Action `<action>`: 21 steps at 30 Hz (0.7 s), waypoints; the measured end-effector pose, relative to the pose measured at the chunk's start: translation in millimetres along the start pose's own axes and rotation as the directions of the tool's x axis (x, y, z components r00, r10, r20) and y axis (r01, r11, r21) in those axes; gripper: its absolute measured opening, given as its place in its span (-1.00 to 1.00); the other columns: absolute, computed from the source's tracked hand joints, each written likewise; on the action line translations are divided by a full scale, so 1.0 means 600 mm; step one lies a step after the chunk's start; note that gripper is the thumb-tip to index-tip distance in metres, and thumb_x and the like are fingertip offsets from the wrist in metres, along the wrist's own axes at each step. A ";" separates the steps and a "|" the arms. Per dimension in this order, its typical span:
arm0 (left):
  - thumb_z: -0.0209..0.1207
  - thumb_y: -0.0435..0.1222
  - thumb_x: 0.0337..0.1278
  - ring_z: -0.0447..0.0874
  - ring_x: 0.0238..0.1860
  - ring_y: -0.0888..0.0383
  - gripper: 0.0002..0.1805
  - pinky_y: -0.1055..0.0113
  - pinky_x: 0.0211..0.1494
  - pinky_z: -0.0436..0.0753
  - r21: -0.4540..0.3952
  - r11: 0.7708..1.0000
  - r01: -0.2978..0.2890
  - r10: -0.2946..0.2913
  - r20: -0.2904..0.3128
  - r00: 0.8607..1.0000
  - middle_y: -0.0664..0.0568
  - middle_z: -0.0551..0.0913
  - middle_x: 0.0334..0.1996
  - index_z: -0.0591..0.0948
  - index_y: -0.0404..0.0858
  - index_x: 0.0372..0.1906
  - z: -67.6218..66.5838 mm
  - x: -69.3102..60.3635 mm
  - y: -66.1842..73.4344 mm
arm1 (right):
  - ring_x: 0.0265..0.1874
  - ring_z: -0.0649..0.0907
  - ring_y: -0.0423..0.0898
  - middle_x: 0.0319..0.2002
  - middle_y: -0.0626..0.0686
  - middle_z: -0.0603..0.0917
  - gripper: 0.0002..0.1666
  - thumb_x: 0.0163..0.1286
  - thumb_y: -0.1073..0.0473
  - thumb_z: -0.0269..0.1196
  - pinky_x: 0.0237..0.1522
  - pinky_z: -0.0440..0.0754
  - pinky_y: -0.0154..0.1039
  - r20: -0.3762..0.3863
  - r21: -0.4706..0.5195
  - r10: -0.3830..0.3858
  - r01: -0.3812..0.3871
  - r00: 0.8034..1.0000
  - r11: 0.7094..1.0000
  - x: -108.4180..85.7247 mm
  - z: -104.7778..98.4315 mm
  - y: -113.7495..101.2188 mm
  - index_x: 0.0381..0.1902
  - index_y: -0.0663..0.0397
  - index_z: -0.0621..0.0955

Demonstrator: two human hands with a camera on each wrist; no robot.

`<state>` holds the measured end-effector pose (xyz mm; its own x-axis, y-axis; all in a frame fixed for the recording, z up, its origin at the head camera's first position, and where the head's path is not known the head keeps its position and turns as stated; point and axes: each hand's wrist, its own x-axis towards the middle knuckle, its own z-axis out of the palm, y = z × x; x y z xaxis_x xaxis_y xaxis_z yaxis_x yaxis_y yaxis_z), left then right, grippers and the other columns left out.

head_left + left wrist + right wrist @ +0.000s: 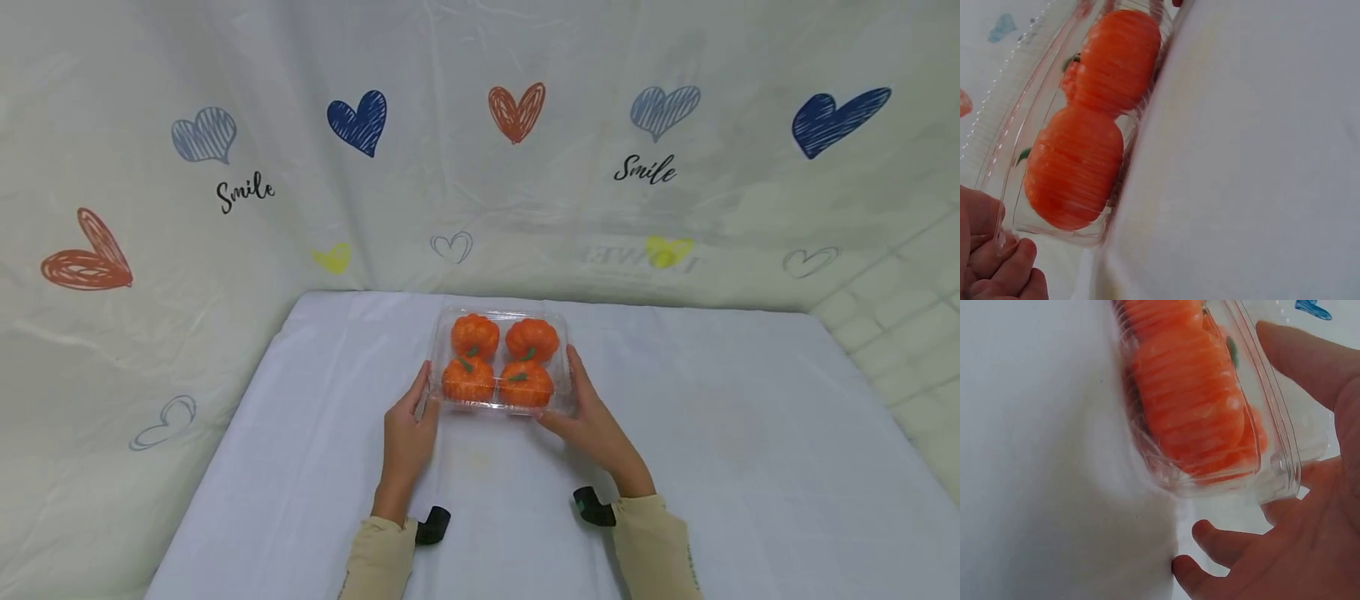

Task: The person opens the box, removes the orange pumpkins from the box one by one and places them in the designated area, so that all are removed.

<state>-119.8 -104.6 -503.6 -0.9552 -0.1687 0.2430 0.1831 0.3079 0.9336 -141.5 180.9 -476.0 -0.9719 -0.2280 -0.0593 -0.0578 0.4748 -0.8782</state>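
A clear plastic container with several orange pumpkin-shaped pieces stands towards the far side of the white table. At its left side the left hand grips the edge. The left wrist view shows the curled fingers of this hand at a corner of the clear rim. On the container's right near corner is the right hand, thumb at the front and fingers along the side. In the right wrist view, the right hand holds the rim loosely between thumb and fingers, with the lower fingers spread off the plastic.
A white cloth covers the table. Behind it hangs a pale curtain printed with hearts and the word "Smile". Black pieces are fixed at both sleeve cuffs.
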 end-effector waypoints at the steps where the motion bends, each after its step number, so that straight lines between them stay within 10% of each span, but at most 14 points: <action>1: 0.14 -0.43 0.57 0.33 0.56 0.12 -0.39 0.05 0.56 0.35 0.017 1.000 0.000 0.000 -0.005 1.000 0.13 0.44 0.53 0.40 -0.22 0.62 0.000 -0.001 0.001 | 0.70 -0.12 0.21 0.75 0.10 -0.22 0.44 0.39 -0.11 0.50 0.56 0.02 0.41 -0.006 -0.005 -0.015 0.015 1.000 1.000 0.000 0.003 -0.001 0.78 -0.22 -0.29; 21: 0.43 -0.06 0.34 0.40 0.54 -0.10 -0.11 -0.22 0.50 0.40 0.105 0.993 0.047 -0.044 -0.030 0.999 -0.05 0.42 0.57 0.32 -0.14 0.67 0.015 -0.005 0.012 | 0.69 -0.09 0.27 0.75 0.12 -0.26 0.40 0.42 0.08 0.49 0.55 0.11 0.36 -0.119 0.082 -0.066 0.076 0.991 0.994 0.005 0.036 -0.003 0.78 -0.12 -0.27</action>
<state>-117.4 -93.7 -500.0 -0.9550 -0.2101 0.2093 0.1125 0.3964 0.9112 -139.4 161.0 -484.7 -0.9862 -0.1561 0.0558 -0.1127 0.3847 -0.9161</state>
